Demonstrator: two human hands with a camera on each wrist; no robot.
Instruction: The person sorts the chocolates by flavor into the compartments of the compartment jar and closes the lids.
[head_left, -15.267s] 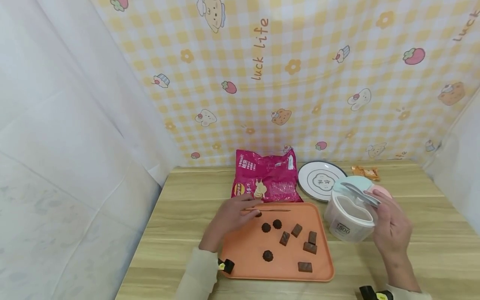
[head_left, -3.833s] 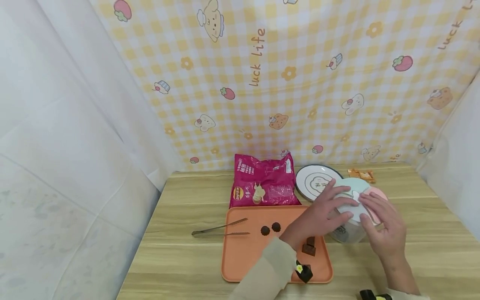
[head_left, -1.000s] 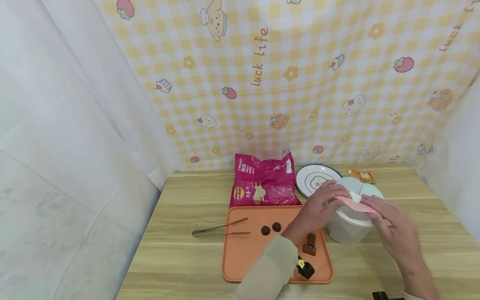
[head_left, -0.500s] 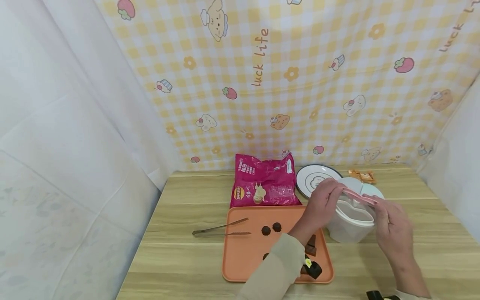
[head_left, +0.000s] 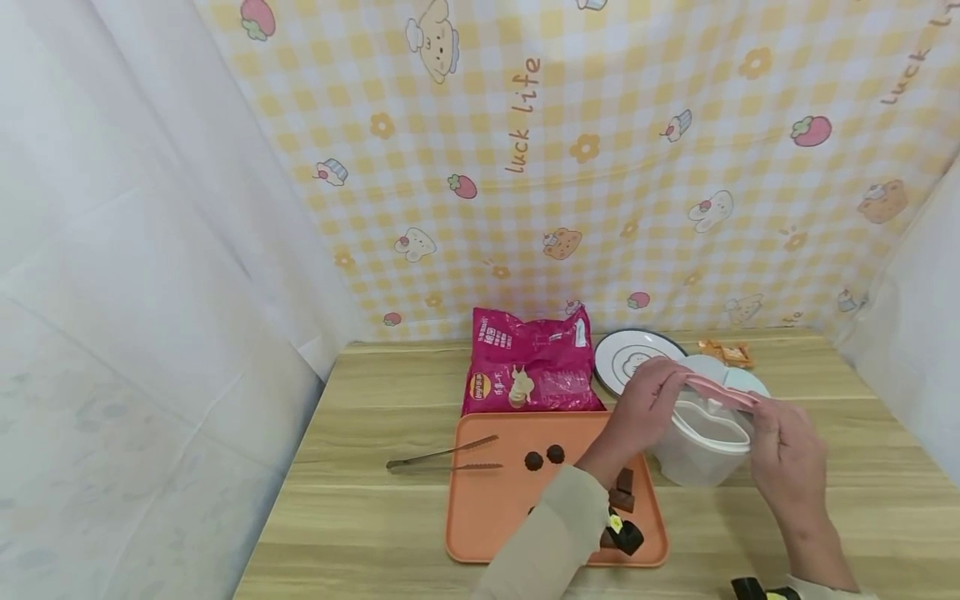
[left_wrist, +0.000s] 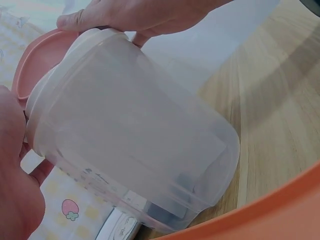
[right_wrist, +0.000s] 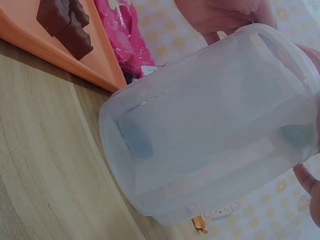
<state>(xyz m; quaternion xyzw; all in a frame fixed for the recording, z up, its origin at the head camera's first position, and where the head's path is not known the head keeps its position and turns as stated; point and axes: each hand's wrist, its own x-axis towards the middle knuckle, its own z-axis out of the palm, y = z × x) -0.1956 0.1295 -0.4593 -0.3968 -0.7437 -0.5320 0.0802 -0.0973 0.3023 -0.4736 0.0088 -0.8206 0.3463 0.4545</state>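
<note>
Both hands at the pink lid section of a clear canister

In the head view, taking clock positions from the translucent plastic canister (head_left: 697, 462), the left hand (head_left: 647, 404) is at half past ten and the right hand (head_left: 789, 454) at three. Each grips an end of the pink lid section (head_left: 718, 390), which is tilted up so that the opening beneath shows. Two pale lid sections (head_left: 744, 382) lie behind it, at the canister's twelve to one o'clock. The canister stands upright on the wooden table (head_left: 360, 517).

Just beside it, towards nine o'clock, lies the orange tray (head_left: 480, 533), partly covered by the left sleeve (head_left: 551, 533). On it are two round dark chocolates (head_left: 543, 457) and, near its three o'clock edge, some rectangular chocolates (head_left: 622, 500). Metal tongs (head_left: 442, 455) lie spread at nine o'clock — tips over the tray, joined end over the table. A magenta Lay's bag (head_left: 540, 362) is at ten, the dark-rimmed white plate (head_left: 626, 350) at eleven, and orange-wrapped sweets (head_left: 737, 356) near half past twelve.
</note>
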